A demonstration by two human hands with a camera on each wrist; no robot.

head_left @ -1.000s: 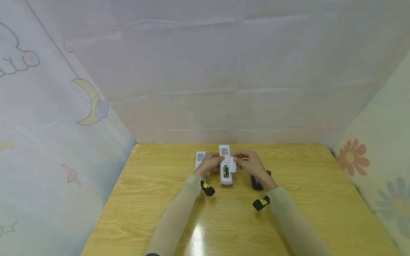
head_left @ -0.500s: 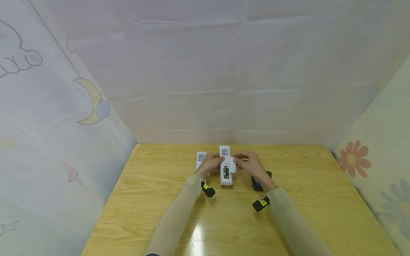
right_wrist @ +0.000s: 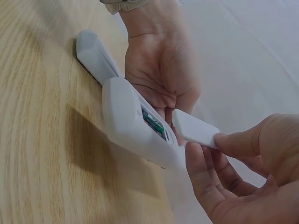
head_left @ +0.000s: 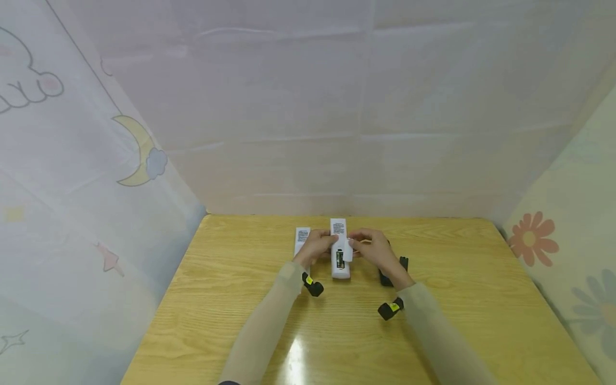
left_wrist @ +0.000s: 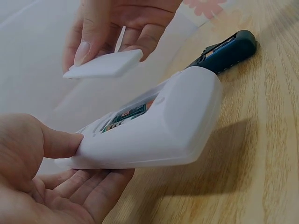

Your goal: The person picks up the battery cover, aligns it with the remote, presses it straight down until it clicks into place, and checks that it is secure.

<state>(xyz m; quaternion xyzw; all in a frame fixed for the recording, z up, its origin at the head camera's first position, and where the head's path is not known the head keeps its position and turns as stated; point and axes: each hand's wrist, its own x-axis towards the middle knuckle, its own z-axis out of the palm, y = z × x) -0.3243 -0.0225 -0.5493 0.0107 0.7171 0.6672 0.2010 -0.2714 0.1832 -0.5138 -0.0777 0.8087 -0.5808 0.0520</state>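
Note:
My left hand (head_left: pixel 316 247) grips a white remote control (head_left: pixel 340 271), thumb on its upper face and fingers beneath. The remote is held above the table, back side up. Its battery compartment is uncovered, and green batteries (right_wrist: pixel 153 122) lie inside. Between thumb and fingers, my right hand (head_left: pixel 377 250) pinches a white battery cover (left_wrist: pixel 105 65). In the left wrist view this cover hangs over the compartment, apart from the remote. From the head view, the cover overlaps the compartment's right edge.
Another white remote (head_left: pixel 302 235) lies on the wooden table (head_left: pixel 216 299), left of the held one and partly behind my left hand. A dark device (left_wrist: pixel 229 51) with an uncovered compartment lies to the right, partly under my right wrist. Printed curtains (head_left: pixel 289 176) bound the table.
My right hand has shifted slightly left with the battery cover, which now overlaps the remote more in the head view. The left hand keeps its hold on the remote with little movement.

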